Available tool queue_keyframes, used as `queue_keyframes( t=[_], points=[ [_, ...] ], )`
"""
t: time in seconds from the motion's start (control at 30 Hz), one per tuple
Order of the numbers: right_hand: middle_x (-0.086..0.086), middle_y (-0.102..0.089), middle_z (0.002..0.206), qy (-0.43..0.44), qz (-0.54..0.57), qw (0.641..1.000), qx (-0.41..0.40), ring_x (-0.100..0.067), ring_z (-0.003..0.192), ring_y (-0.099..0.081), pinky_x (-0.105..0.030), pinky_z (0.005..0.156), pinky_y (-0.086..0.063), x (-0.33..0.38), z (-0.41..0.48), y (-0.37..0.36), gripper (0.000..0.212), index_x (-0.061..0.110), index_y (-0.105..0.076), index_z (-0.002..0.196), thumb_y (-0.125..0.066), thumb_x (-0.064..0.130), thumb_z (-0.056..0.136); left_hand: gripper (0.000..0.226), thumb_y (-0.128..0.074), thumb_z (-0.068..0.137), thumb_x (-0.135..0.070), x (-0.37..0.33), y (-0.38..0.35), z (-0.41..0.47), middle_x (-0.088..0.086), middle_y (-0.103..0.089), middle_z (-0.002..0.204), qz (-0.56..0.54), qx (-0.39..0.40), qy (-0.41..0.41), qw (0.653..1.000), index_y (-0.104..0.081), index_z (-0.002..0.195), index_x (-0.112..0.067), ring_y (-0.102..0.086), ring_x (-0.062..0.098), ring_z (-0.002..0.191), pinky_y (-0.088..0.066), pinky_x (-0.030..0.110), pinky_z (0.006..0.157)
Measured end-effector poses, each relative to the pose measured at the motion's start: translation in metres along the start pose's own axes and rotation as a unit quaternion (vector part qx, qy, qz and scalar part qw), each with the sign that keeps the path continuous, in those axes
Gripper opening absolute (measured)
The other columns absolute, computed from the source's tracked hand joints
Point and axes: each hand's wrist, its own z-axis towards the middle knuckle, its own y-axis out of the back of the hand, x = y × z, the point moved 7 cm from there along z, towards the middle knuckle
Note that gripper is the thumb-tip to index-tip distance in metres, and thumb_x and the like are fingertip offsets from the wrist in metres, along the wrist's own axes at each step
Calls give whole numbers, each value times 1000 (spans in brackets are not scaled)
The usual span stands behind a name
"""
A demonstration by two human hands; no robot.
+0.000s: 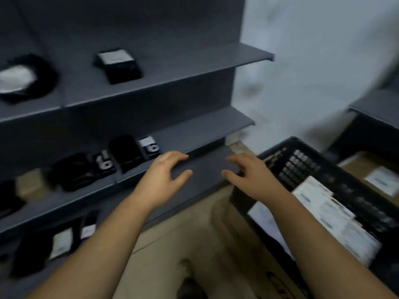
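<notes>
Arms out: left hand (166,172), right hand (248,172) slack and empty over the grey metal shelf (206,168); two black white-labelled packs (126,153), ten o'clock (blurry).

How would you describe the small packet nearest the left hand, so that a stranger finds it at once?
Start at the grey shelving unit and find the shelf below the one with the black box. The small packet ends its row of dark goods on the right, beyond the left hand. Unlike the plain black pouch beside it, it shows a white label.
</notes>
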Motion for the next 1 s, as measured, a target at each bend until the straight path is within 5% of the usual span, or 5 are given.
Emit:
queue_keyframes(
  t=[0.1,0.3,0.47,0.6,1.0],
  points=[
    [12,-52,119,96,20,994,46,-2,109,-49,-19,92,-38,101,10,-63,46,25,-57,132,-63,44,92,42,-61,90,-43,51,81,-84,-9,-55,128,35,-69,90,993,-58,127,-22,-47,8,122,-31,17,102],
    [13,-53,123,237,58,960,141,-6,116,-52,-27,99,-44,305,-10,-189,43,26,-58,132,-63,42,92,40,-59,93,-40,142,227,-264,-9,-52,132,84,-205,218,951,-55,130,-25,-43,10,127,-36,27,105],
    [13,-50,119,305,65,930,193,-7,113,-51,-27,98,-43,458,-46,-319,43,25,-56,133,-62,41,93,42,-59,91,-41,222,326,-414,-11,-53,130,102,-258,299,913,-55,129,-25,-52,14,114,-43,34,102],
    [15,-48,118,341,65,906,240,-3,110,-48,-22,94,-40,571,-78,-427,44,26,-54,135,-60,42,95,41,-60,91,-40,291,400,-530,-8,-54,128,122,-277,361,882,-56,128,-22,-47,13,124,-43,33,102],
    [10,-51,130,331,24,889,315,-9,118,-50,-32,99,-44,736,-57,-637,47,28,-53,136,-59,47,94,40,-64,90,-33,487,505,-640,-3,-57,126,78,-283,432,853,-59,127,-17,-50,13,119,-38,26,103]
  ],
)
